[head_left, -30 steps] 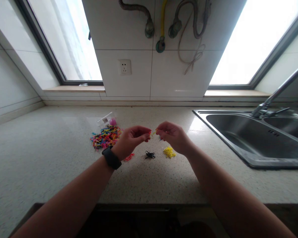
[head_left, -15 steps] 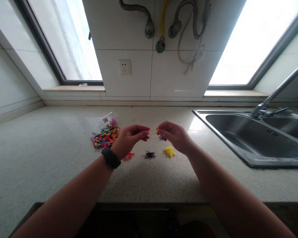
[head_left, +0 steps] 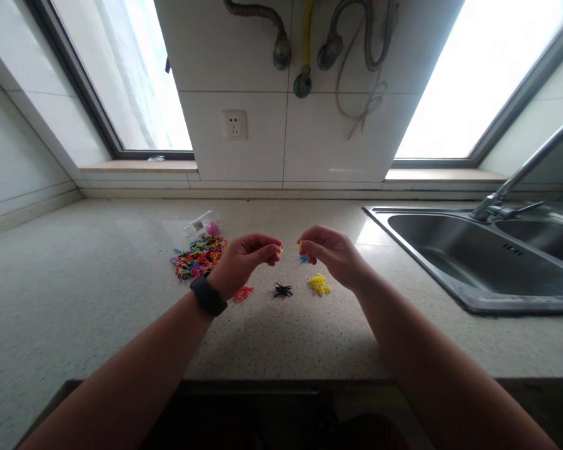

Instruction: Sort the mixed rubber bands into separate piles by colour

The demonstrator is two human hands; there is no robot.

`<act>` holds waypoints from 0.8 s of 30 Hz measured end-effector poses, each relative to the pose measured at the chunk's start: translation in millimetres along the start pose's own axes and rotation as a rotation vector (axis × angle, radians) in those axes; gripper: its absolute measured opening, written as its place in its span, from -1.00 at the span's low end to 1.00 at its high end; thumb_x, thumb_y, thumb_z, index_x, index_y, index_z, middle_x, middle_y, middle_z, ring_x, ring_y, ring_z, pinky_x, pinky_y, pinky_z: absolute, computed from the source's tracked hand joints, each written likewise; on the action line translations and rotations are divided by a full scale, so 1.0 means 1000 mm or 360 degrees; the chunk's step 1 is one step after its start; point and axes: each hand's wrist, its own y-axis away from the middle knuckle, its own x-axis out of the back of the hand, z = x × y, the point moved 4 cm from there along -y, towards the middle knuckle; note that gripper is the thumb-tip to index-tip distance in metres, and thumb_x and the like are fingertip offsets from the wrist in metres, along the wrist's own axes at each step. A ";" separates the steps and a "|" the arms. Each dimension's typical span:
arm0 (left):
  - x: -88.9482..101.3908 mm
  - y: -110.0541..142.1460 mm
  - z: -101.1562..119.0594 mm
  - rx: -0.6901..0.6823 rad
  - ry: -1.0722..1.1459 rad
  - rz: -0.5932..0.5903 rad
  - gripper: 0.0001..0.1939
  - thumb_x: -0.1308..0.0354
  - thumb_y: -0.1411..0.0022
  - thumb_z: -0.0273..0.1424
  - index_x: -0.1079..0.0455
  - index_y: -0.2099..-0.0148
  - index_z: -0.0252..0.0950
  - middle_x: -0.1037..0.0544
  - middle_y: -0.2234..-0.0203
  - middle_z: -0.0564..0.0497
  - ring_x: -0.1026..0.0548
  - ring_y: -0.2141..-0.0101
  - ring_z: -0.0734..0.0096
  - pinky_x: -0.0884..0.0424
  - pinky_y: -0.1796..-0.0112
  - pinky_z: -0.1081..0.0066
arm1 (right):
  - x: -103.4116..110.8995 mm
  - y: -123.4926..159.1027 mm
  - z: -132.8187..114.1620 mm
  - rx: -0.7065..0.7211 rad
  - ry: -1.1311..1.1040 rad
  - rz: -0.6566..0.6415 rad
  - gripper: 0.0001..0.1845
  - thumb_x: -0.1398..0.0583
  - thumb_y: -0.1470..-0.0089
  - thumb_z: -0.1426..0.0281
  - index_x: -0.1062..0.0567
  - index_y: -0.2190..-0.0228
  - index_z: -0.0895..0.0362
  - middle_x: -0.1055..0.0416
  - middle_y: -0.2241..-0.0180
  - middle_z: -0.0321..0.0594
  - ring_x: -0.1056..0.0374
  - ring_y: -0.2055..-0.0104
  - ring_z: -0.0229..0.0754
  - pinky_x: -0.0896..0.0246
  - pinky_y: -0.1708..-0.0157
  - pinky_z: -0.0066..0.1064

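Note:
My left hand [head_left: 248, 259], with a dark watch on its wrist, hovers above the counter, thumb and forefinger pinched on a small yellow rubber band [head_left: 281, 250]. Facing it across a narrow gap, my right hand [head_left: 331, 253] also pinches a bit of yellow rubber band [head_left: 301, 247]. Beside my left hand lies a mixed pile of colourful rubber bands [head_left: 194, 259]. Nearer me are three single-colour piles: red bands [head_left: 243, 294], partly behind the left wrist, black bands [head_left: 283, 289] and yellow bands [head_left: 319, 285]. Some blue bands [head_left: 303, 259] show just below my right fingertips.
A clear plastic bag [head_left: 197, 223] with a pink item [head_left: 213, 227] lies behind the mixed pile. To the right, a steel sink [head_left: 473, 306] with a tap [head_left: 507, 187] is set into the speckled counter [head_left: 98, 281]. The tiled wall carries a socket [head_left: 235, 125] and pipes.
My right hand's fingertips have shifted slightly, widening the gap to the left hand a little. Both hands keep their pinch, and the piles look the same.

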 end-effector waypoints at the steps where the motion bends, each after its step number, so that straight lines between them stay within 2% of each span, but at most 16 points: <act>1: 0.000 0.000 0.001 0.0005 -0.0001 0.0002 -0.80 -0.38 -0.17 -0.32 -0.59 0.18 -0.31 -0.62 0.41 -0.02 -0.52 0.41 0.48 -0.47 0.27 0.42 | 0.001 0.000 -0.001 0.0009 -0.0014 -0.0001 -0.73 -0.32 -0.09 0.15 -0.51 0.35 0.10 -0.46 0.47 -0.30 -0.27 0.51 -0.34 -0.21 0.50 -0.41; 11: -0.001 0.001 0.002 0.0012 0.0059 -0.0002 -0.83 -0.37 -0.19 -0.35 -0.59 0.19 -0.32 -0.62 0.43 0.01 -0.52 0.42 0.52 -0.45 0.30 0.47 | 0.004 0.002 -0.006 0.0093 -0.0137 -0.0069 -0.80 -0.33 -0.14 0.23 -0.55 0.36 0.11 -0.48 0.48 -0.31 -0.28 0.51 -0.36 -0.20 0.50 -0.43; 24: -0.002 0.001 0.003 0.0020 0.0065 0.0004 -0.84 -0.37 -0.18 -0.36 -0.58 0.19 -0.31 -0.62 0.43 0.02 -0.52 0.42 0.51 -0.46 0.31 0.45 | 0.005 0.002 -0.008 0.0073 -0.0167 -0.0119 -0.81 -0.33 -0.15 0.25 -0.55 0.36 0.12 -0.48 0.47 -0.30 -0.27 0.50 -0.36 -0.19 0.48 -0.44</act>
